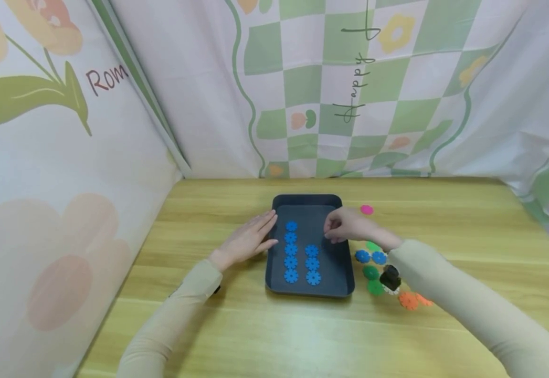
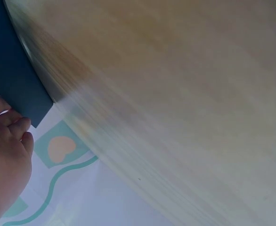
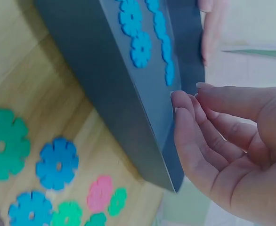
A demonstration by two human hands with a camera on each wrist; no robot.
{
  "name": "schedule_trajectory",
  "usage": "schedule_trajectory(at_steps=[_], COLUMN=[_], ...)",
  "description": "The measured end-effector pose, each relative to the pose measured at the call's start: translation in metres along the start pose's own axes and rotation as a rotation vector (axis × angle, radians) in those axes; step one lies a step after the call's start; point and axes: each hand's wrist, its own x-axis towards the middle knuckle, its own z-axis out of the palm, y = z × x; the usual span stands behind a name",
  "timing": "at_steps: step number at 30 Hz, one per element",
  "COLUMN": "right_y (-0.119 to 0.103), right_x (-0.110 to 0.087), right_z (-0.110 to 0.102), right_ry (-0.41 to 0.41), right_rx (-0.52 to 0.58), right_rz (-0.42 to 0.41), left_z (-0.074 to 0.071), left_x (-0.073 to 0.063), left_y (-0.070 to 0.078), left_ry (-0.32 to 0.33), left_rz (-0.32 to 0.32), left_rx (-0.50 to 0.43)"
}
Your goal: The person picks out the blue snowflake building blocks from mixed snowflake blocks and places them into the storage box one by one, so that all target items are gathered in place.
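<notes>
A dark grey tray (image 1: 331, 268) lies on the table, with blue notched plastic discs (image 1: 291, 250) inside in two columns. The left column is the longer; the right one has three discs. My left hand (image 1: 246, 239) rests against the tray's left rim, its fingers mostly straight. In the left wrist view, its smaller fingers (image 2: 20, 127) bend beside the tray wall. My right hand (image 1: 347, 224) is over the tray's upper right part, beyond the shorter column. In the right wrist view, its fingers curl and the thumb comes near the fingertips; no piece shows between them.
Right of the tray lie loose notched discs: blue (image 1: 362, 256), green (image 1: 375, 287), orange (image 1: 408, 301) and pink (image 1: 367, 209). A small black object (image 1: 390, 278) is by the right sleeve. Patterned curtains (image 1: 298, 105) hang behind and left of the wooden table (image 1: 236, 336).
</notes>
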Motion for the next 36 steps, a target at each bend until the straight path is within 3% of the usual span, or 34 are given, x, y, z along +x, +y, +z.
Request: schedule_trajectory(at_steps=[6,11,18,29,36], right_y=[0.006,0.023,0.049,0.084,0.092], right_x=[-0.025,-0.043,-0.063,-0.078,-0.082], right_z=[-0.016,-0.022,-0.024,-0.015,-0.013], right_ry=[0.066,0.066,0.095,0.123,0.098], right_rx=[-0.047,-0.010,-0.075,-0.142,-0.121], right_rz=[-0.015,-0.024,-0.012,0.035,0.085], left_z=[-0.001,0.000,0.001,0.001,0.001], left_x=[0.000,-0.001,-0.001,0.000,0.000], left_y=[0.001,0.001,0.000,0.000,-0.001], left_ry=[-0.002,0.007,0.022,0.013,0.024], left_rz=[-0.001,0.002,0.005,0.002,0.012], left_rx=[0.005,0.001,0.005,0.006,0.010])
